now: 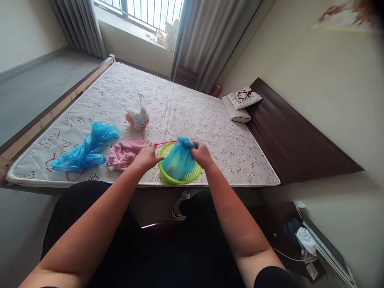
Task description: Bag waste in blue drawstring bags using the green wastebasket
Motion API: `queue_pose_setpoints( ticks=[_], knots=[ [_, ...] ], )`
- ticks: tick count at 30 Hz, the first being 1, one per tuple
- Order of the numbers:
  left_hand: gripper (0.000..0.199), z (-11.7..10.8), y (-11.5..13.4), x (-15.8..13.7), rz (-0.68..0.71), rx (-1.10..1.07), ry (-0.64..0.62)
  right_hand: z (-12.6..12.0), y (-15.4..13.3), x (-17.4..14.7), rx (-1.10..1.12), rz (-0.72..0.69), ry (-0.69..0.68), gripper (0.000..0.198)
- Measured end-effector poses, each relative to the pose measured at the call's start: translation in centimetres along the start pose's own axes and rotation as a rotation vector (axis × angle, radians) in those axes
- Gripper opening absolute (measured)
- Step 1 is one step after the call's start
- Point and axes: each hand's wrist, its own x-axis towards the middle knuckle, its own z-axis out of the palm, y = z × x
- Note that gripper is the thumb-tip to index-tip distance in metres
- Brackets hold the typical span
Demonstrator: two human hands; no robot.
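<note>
A blue plastic bag stands inside a green mesh basket at the mattress's near edge. My right hand is closed round the bag's gathered neck. From that neck a thin red string runs left to the fingers of my left hand, which hold its end. My left thumb stretches over the basket's left rim. What lies in the bag is hidden; only a vague shape shows through. Just left of my left hand lies a crumpled pink towel.
Another blue plastic bag lies crumpled at the left on the lettered mattress. Behind the towel sits a tied clear bag with orange-coloured contents. A cushion rests by the dark headboard. Cloths lie on the nightstand at right.
</note>
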Motion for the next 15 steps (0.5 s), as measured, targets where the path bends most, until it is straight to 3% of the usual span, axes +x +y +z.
queue_pose_setpoints(
  ticks=[3, 6, 11, 13, 15],
  knots=[
    [0.088, 0.5, 0.1, -0.2, -0.235, 0.058, -0.157, -2.9, -5.6, 4.2, 0.119, -0.04, 0.03, 0.011],
    [0.079, 1.7, 0.8, -0.4, -0.373, -0.181, -0.398, -5.5, -12.2, 8.6, 0.161, -0.095, 0.092, 0.015],
    [0.085, 4.3, 1.3, -0.3, -0.471, -0.424, -0.312, -7.5, -20.6, 13.8, 0.155, -0.227, 0.204, 0.029],
    [0.09, 5.0, 1.4, -0.1, -0.501, -0.482, -0.29, -6.5, -21.5, 14.8, 0.04, -0.32, 0.278, 0.03],
    [0.093, 5.5, 1.5, 0.0, -0.522, -0.516, -0.279, -4.1, -20.7, 14.8, -0.148, -0.394, 0.361, 0.03]
  ],
)
